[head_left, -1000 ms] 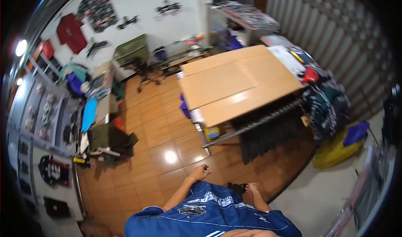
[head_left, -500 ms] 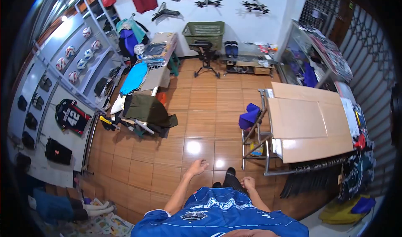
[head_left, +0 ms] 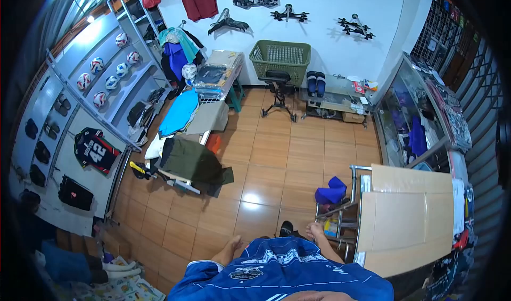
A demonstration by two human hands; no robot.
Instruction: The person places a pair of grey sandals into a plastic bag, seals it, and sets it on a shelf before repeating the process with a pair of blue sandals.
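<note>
My left hand (head_left: 235, 242) hangs low beside the blue jersey (head_left: 277, 261) I wear, over the tiled floor, loosely open and holding nothing. To the right of my shoe (head_left: 287, 228), my right hand (head_left: 314, 229) hangs with its fingers loosely apart, nothing in them. That hand is nearest to the metal frame (head_left: 348, 221) of a table covered with flat cardboard (head_left: 407, 218). A purple cloth (head_left: 331, 191) lies at the frame's far left corner, and a yellow packet (head_left: 330, 227) sits low inside it.
At left, a low table carries an olive cloth (head_left: 194, 160) and a blue cloth (head_left: 179, 113). Ahead stand a black wheeled stool (head_left: 278, 93), a green basket (head_left: 280, 59) and a low glass table (head_left: 335, 91). A glass display case (head_left: 415, 109) lines the right; shelves of balls (head_left: 110, 83) line the left.
My view has moved forward across the room, so the cardboard-covered table now sits closer on my right. My left hand has swung back towards my body; my right hand is beside the table frame.
</note>
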